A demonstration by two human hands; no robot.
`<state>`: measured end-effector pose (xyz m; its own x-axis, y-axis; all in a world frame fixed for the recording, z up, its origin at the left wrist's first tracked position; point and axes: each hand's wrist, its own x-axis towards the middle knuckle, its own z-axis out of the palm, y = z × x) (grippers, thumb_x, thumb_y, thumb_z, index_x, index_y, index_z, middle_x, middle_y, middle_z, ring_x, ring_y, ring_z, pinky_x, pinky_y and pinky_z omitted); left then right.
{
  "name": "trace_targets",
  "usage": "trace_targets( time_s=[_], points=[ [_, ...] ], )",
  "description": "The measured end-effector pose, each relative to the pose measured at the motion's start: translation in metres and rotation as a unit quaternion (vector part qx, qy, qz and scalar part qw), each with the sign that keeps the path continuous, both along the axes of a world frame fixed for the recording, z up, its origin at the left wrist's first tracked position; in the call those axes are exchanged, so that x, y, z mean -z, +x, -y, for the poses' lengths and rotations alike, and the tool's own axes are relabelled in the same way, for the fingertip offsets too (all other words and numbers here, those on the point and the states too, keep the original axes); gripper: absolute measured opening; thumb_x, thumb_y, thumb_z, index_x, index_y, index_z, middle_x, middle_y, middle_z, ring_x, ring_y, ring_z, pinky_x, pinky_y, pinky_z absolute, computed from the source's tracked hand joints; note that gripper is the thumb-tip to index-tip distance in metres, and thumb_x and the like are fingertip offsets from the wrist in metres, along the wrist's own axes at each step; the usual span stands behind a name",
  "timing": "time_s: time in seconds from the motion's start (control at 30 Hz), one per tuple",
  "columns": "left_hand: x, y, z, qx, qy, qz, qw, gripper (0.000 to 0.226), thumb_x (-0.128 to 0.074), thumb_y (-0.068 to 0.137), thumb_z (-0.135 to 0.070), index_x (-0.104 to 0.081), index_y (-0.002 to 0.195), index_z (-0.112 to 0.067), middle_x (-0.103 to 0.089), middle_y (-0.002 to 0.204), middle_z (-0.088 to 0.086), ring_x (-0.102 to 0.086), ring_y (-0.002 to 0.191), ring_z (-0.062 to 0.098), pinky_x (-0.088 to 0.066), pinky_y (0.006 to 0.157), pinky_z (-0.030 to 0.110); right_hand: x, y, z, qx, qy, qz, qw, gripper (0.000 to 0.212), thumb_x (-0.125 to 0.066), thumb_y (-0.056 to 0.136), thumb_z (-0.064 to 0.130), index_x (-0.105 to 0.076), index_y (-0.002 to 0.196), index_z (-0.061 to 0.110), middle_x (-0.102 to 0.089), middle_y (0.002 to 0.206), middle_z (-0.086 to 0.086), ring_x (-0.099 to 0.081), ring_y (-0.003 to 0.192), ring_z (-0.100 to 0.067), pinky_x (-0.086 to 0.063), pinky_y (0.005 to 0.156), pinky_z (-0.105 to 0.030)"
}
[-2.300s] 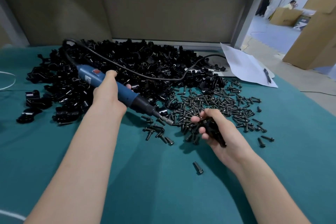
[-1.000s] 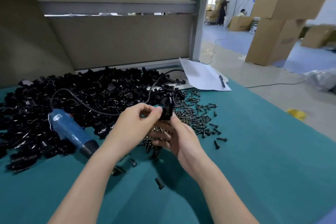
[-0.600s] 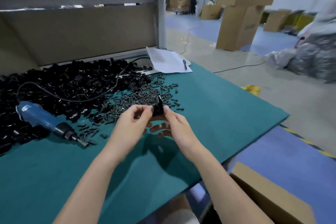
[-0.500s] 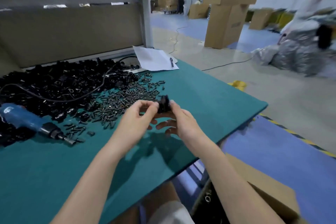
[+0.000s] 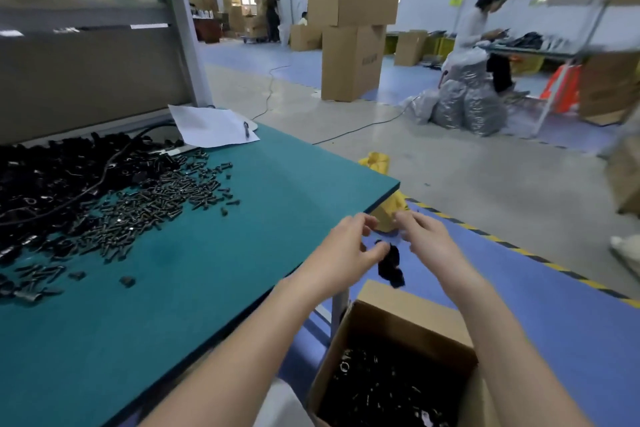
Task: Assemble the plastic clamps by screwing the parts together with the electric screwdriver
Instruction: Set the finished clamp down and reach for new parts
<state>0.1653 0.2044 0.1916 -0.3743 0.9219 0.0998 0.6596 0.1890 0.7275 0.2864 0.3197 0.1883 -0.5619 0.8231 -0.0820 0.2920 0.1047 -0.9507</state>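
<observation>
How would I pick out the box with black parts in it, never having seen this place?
Find the teal table, then look down past its near right edge. There an open cardboard box holds black parts, below the left hand and right hand. Every other box stands farther off, with no contents showing.

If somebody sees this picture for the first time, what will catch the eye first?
The left hand and the right hand reach past the right edge of the green table, a blurred black clamp between them, above an open cardboard box of black parts. Farther left on the table lie a heap of black plastic parts and a spread of dark screws.
</observation>
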Motion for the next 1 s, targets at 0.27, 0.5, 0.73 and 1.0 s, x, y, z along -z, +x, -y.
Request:
trace_targets(
  time_s=[0.27, 0.5, 0.73, 1.0],
  points=[
    [0.001, -0.005, 0.036, -0.027, 0.071, 0.052, 0.996, 0.017, -0.056, 0.103, -0.033, -0.058, 0.120, -0.033, -0.063, 0.117, -0.017, -0.059, 0.104, -0.007, -0.044, 0.086, 0.009, 0.002, -0.021, 0.032, -0.025, 0.090, -0.091, 0.992, 0.020, -0.050, 0.107, 0.029, -0.067, 0.110, 0.040, -0.072, 0.116, 0.014, -0.065, 0.114, -0.005, -0.050, 0.093, -0.025],
    [-0.023, -0.017, 0.116, -0.129, 0.255, 0.022, 0.958, 0.031, -0.045, 0.099, -0.055, -0.056, 0.127, -0.049, -0.061, 0.128, -0.025, -0.056, 0.125, 0.001, -0.047, 0.096, 0.028, -0.034, -0.098, 0.147, -0.176, -0.347, -0.258, 0.884, 0.049, -0.034, 0.107, 0.053, -0.062, 0.133, 0.022, -0.065, 0.139, -0.010, -0.061, 0.130, -0.029, -0.045, 0.114, -0.047],
    [-0.029, -0.078, 0.198, -0.328, 0.254, -0.027, 0.909, 0.036, -0.030, 0.107, -0.044, -0.059, 0.127, -0.042, -0.061, 0.124, -0.017, -0.052, 0.128, 0.014, -0.039, 0.099, 0.031, -0.052, -0.124, 0.249, -0.322, -0.249, -0.307, 0.861, 0.055, -0.029, 0.112, 0.038, -0.035, 0.159, 0.009, -0.041, 0.162, -0.014, -0.041, 0.147, -0.022, -0.033, 0.123, -0.039],
    [-0.069, -0.043, 0.219, -0.341, 0.359, 0.292, 0.819, 0.051, -0.023, 0.106, -0.045, -0.056, 0.135, -0.019, -0.053, 0.140, -0.005, -0.044, 0.142, 0.023, -0.025, 0.121, 0.039, -0.052, -0.192, 0.263, -0.318, -0.009, -0.272, 0.908, 0.052, -0.027, 0.107, 0.054, -0.053, 0.148, 0.035, -0.053, 0.135, 0.030, -0.041, 0.136, 0.006, -0.026, 0.124, -0.029]
  ],
)
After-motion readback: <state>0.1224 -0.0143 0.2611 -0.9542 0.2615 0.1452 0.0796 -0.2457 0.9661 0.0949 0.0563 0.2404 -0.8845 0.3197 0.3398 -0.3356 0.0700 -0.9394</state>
